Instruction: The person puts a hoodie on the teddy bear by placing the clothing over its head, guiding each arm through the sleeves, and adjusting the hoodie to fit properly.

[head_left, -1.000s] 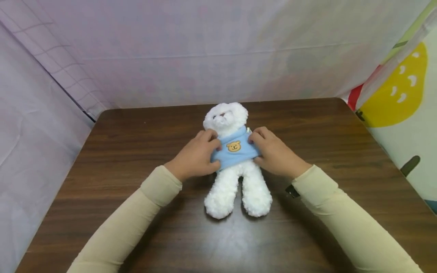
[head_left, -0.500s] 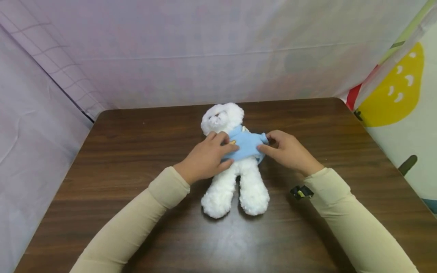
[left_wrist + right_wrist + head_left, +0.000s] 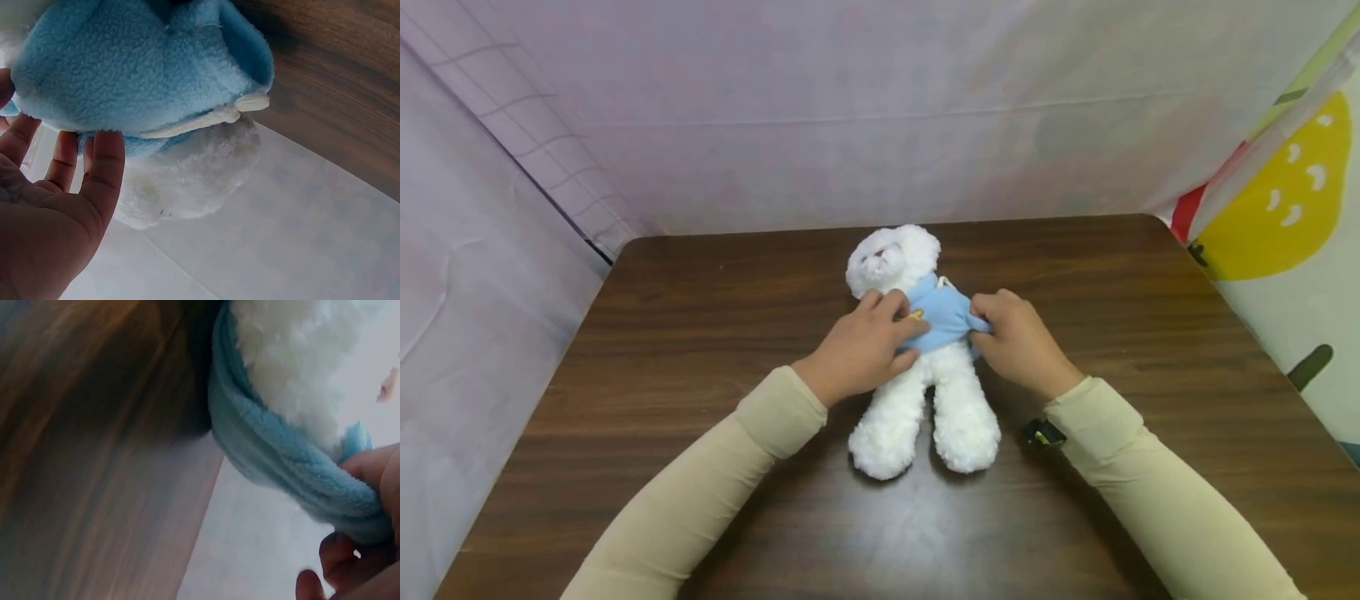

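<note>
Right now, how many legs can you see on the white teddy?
2. The first leg stretches toward the person, below the left hand in the head view; the second leg lies beside it, nearer the right hand. Neither is hidden.

Bare left hand plus bare right hand: two. Between them: one fluffy white plush bear, one light-blue fleece shirt. Nearside of hands: two furry white legs. Behind hands: two cream sleeves. Under hands: one brown wood-grain table.
</note>
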`<action>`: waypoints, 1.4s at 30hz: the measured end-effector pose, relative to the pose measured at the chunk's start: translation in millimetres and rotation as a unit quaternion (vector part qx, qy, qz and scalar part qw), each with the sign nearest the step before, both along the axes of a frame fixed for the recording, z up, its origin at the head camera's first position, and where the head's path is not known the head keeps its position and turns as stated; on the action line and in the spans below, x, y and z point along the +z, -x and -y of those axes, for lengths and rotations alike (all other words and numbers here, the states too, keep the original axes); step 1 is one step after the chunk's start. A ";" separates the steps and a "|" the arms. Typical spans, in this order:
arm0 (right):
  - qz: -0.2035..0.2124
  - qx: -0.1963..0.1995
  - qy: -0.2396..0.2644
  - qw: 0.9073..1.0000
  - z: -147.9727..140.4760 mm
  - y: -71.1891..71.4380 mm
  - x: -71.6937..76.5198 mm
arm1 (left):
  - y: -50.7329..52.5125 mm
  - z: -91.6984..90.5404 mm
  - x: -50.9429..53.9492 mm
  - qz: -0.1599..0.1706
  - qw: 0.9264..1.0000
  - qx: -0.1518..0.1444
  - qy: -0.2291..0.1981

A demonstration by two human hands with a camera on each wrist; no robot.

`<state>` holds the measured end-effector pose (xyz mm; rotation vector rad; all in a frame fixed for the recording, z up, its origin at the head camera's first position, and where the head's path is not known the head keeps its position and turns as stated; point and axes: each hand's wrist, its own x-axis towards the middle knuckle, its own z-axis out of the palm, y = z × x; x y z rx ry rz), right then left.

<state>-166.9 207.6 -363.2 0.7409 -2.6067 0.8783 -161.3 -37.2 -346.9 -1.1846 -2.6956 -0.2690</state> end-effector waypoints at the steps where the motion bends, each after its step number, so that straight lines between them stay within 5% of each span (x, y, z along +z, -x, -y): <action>1: -0.010 -0.002 -0.006 1.000 1.2 -0.6 0.3 | 0.2 -0.3 0.2 0.000 1.000 0.000 0.002; 7: 0.023 0.039 -0.034 0.998 -6.1 -4.7 10.1 | 2.3 1.1 1.0 0.004 1.000 -0.003 0.009; 11: 0.026 0.071 -0.010 0.997 -14.0 -2.6 15.1 | 3.1 2.6 1.8 0.004 1.000 -0.001 0.009; 14: 0.013 0.055 -0.008 0.998 -14.2 1.1 14.2 | 3.3 2.7 2.1 0.007 1.000 0.000 0.008; 20: 0.077 -0.015 -0.048 0.996 -10.6 1.6 14.7 | 3.5 2.5 1.6 0.018 1.000 0.003 0.006; 25: 0.113 -0.012 -0.061 0.992 -8.3 0.6 14.7 | 2.7 3.0 0.2 0.015 1.000 0.007 0.007; 33: 0.027 -0.007 -0.036 0.999 -2.7 -0.5 8.1 | 2.5 3.8 -4.6 0.011 1.000 -0.007 -0.026; 37: 0.040 -0.008 -0.031 0.999 -9.4 -0.4 18.5 | 3.5 9.7 -1.4 0.022 0.998 -0.024 -0.048; 42: 0.109 -0.020 -0.036 0.993 -27.4 7.1 39.2 | 2.8 23.2 8.2 0.042 0.996 -0.058 -0.047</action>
